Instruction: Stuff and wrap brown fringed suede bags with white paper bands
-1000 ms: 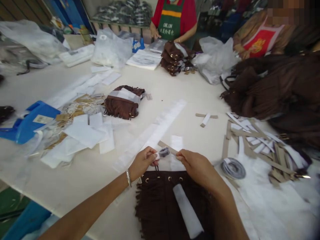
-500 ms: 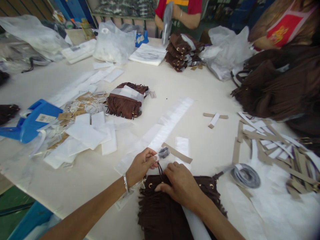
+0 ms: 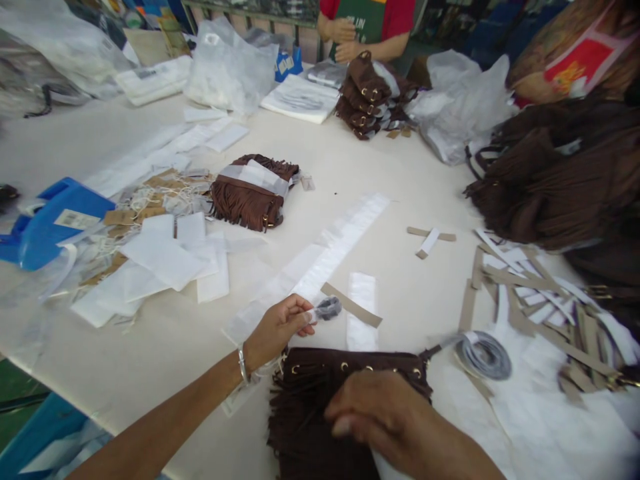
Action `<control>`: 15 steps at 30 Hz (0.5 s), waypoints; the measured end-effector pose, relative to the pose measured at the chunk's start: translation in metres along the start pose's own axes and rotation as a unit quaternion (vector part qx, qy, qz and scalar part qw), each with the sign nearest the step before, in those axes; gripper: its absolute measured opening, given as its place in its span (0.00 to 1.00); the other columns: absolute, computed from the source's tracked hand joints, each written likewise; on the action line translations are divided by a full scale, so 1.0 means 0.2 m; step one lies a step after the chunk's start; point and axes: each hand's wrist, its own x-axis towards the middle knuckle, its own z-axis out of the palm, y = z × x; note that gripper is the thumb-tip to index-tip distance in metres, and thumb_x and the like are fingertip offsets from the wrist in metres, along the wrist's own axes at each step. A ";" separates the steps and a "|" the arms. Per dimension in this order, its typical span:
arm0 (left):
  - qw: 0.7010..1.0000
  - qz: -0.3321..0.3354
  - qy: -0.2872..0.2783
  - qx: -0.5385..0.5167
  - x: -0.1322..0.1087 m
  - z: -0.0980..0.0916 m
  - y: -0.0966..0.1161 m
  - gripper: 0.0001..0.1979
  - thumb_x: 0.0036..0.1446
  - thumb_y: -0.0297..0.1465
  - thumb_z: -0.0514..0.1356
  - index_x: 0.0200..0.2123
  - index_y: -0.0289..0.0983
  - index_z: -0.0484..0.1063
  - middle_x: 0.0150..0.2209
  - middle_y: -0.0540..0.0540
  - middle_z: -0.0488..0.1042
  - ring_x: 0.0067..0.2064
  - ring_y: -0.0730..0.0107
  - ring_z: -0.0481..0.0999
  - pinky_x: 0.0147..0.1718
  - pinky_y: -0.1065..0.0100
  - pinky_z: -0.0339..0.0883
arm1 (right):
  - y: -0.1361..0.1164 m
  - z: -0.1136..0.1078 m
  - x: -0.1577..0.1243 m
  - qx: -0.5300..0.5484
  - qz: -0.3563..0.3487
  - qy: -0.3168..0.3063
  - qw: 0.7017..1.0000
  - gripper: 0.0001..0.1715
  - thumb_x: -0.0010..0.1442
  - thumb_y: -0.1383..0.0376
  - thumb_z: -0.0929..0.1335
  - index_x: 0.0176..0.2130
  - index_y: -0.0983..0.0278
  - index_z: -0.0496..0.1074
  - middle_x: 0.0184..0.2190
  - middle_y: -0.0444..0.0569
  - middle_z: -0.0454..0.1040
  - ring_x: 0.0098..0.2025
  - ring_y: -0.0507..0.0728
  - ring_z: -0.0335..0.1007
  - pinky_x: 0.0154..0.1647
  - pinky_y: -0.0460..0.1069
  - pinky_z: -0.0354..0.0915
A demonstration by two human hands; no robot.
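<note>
A dark brown fringed bag (image 3: 310, 413) with gold eyelets along its top edge lies at the table's near edge. Above its top left corner, my left hand (image 3: 283, 327) is closed in a pinch on a small dark piece in clear wrapping (image 3: 329, 308); its exact kind is unclear. My right hand (image 3: 380, 413) hovers over or rests on the bag's front, blurred, with its fingers bent; whether it holds anything is hidden. From the bag's right corner runs a strap to a coil wrapped in grey-white material (image 3: 484, 355).
Paper sheets (image 3: 165, 250), tags and a blue tape dispenser (image 3: 63, 223) lie left. A wrapped fringed bag (image 3: 253, 193) sits mid-table. Cardboard strips (image 3: 540, 300) and a brown bag pile (image 3: 560, 173) are at right. Two people stand across the table.
My right hand has left the dark cord at the bag's top edge and moved down toward me over its front. My left hand keeps the wrapped piece. Across the table, a co-worker has put down a grey item.
</note>
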 end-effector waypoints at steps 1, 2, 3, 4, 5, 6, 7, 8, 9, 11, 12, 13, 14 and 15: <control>1.000 0.004 -0.009 0.015 0.00 0.01 0.00 0.15 0.57 0.42 0.62 0.39 0.36 0.67 0.31 0.47 0.76 0.33 0.67 0.77 0.34 0.67 0.69 | 0.03 -0.01 0.00 -0.041 0.060 0.060 0.996 0.11 0.68 0.63 0.61 0.44 0.57 0.72 0.38 0.44 0.77 0.40 0.53 0.72 0.42 0.48 0.64; 0.999 0.006 -0.016 0.029 0.00 0.01 0.01 0.14 0.58 0.41 0.61 0.39 0.36 0.68 0.31 0.47 0.76 0.33 0.68 0.77 0.34 0.67 0.69 | 0.07 -0.02 0.02 -0.096 0.114 0.110 0.983 0.10 0.68 0.63 0.62 0.44 0.58 0.72 0.38 0.46 0.77 0.40 0.55 0.71 0.42 0.50 0.64; 0.999 0.007 -0.023 0.044 0.00 0.02 0.01 0.13 0.58 0.40 0.60 0.39 0.36 0.68 0.30 0.47 0.76 0.33 0.68 0.76 0.34 0.68 0.69 | 0.11 -0.01 0.03 -0.150 0.154 0.139 0.967 0.09 0.68 0.63 0.62 0.43 0.60 0.72 0.38 0.48 0.76 0.40 0.57 0.71 0.41 0.51 0.63; 0.998 0.006 -0.029 0.060 0.00 0.02 0.01 0.12 0.59 0.40 0.60 0.39 0.37 0.68 0.30 0.47 0.76 0.33 0.68 0.76 0.34 0.68 0.68 | 0.15 0.01 0.04 -0.194 0.175 0.144 0.955 0.08 0.67 0.63 0.64 0.42 0.61 0.72 0.37 0.49 0.75 0.39 0.58 0.70 0.40 0.52 0.62; 0.996 0.005 -0.035 0.077 0.00 0.02 0.02 0.12 0.60 0.40 0.59 0.39 0.37 0.68 0.30 0.47 0.76 0.33 0.68 0.76 0.34 0.68 0.68 | 0.18 0.04 0.06 -0.224 0.182 0.136 0.948 0.08 0.66 0.62 0.64 0.40 0.62 0.72 0.35 0.50 0.75 0.38 0.59 0.69 0.39 0.53 0.61; 0.995 0.003 -0.039 0.094 0.00 0.03 0.02 0.11 0.60 0.39 0.58 0.40 0.37 0.68 0.30 0.47 0.76 0.33 0.67 0.76 0.33 0.68 0.68 | 0.20 0.07 0.07 -0.241 0.181 0.126 0.945 0.08 0.66 0.61 0.65 0.38 0.62 0.72 0.33 0.49 0.73 0.37 0.59 0.67 0.38 0.53 0.59; 0.993 0.001 -0.043 0.108 0.00 0.03 0.03 0.11 0.61 0.39 0.58 0.40 0.37 0.69 0.30 0.47 0.76 0.33 0.67 0.76 0.33 0.68 0.67 | 0.21 0.10 0.08 -0.250 0.175 0.122 0.945 0.10 0.66 0.60 0.65 0.35 0.62 0.71 0.32 0.49 0.72 0.36 0.59 0.66 0.37 0.53 0.58; 0.992 -0.001 -0.047 0.118 0.00 0.04 0.03 0.11 0.61 0.39 0.57 0.41 0.38 0.69 0.31 0.47 0.76 0.33 0.67 0.77 0.33 0.69 0.67 | 0.22 0.13 0.08 -0.254 0.170 0.124 0.944 0.12 0.66 0.60 0.64 0.33 0.61 0.70 0.30 0.48 0.71 0.35 0.59 0.65 0.36 0.53 0.56; 0.991 -0.004 -0.054 0.123 0.00 0.04 0.03 0.11 0.61 0.38 0.57 0.42 0.38 0.69 0.33 0.47 0.77 0.33 0.67 0.77 0.33 0.69 0.67 | 0.22 0.16 0.08 -0.255 0.166 0.133 0.943 0.13 0.67 0.60 0.64 0.31 0.61 0.69 0.29 0.48 0.70 0.34 0.59 0.63 0.36 0.53 0.54; 0.990 -0.009 -0.071 0.121 -0.01 0.05 0.04 0.12 0.62 0.38 0.57 0.45 0.39 0.68 0.36 0.47 0.77 0.33 0.68 0.77 0.34 0.68 0.67 | 0.22 0.20 0.07 -0.250 0.157 0.158 0.942 0.14 0.67 0.61 0.63 0.29 0.61 0.67 0.28 0.48 0.69 0.33 0.58 0.61 0.35 0.53 0.52; 0.990 -0.011 -0.079 0.120 -0.01 0.06 0.04 0.12 0.62 0.38 0.57 0.45 0.39 0.69 0.37 0.47 0.77 0.33 0.68 0.77 0.34 0.68 0.67 | 0.22 0.21 0.06 -0.248 0.149 0.174 0.941 0.15 0.68 0.62 0.63 0.29 0.61 0.66 0.27 0.47 0.68 0.32 0.58 0.60 0.35 0.53 0.51; 0.989 -0.013 -0.086 0.121 -0.01 0.07 0.04 0.12 0.62 0.38 0.57 0.45 0.39 0.69 0.37 0.47 0.77 0.33 0.68 0.76 0.35 0.69 0.67 | 0.23 0.22 0.05 -0.249 0.139 0.193 0.939 0.15 0.67 0.62 0.63 0.28 0.61 0.65 0.26 0.47 0.67 0.31 0.57 0.59 0.34 0.53 0.50; 0.988 -0.015 -0.092 0.123 -0.02 0.08 0.04 0.11 0.62 0.38 0.57 0.44 0.39 0.70 0.36 0.47 0.77 0.33 0.68 0.76 0.35 0.69 0.66 | 0.23 0.22 0.03 -0.251 0.127 0.215 0.935 0.16 0.67 0.63 0.63 0.27 0.61 0.65 0.25 0.46 0.66 0.30 0.56 0.58 0.33 0.53 0.50; 0.987 -0.020 -0.099 0.125 -0.02 0.09 0.05 0.11 0.62 0.39 0.57 0.42 0.39 0.71 0.35 0.48 0.77 0.33 0.68 0.76 0.34 0.69 0.66 | 0.23 0.22 0.02 -0.253 0.111 0.242 0.930 0.17 0.67 0.64 0.64 0.26 0.61 0.64 0.23 0.45 0.65 0.29 0.56 0.57 0.33 0.52 0.49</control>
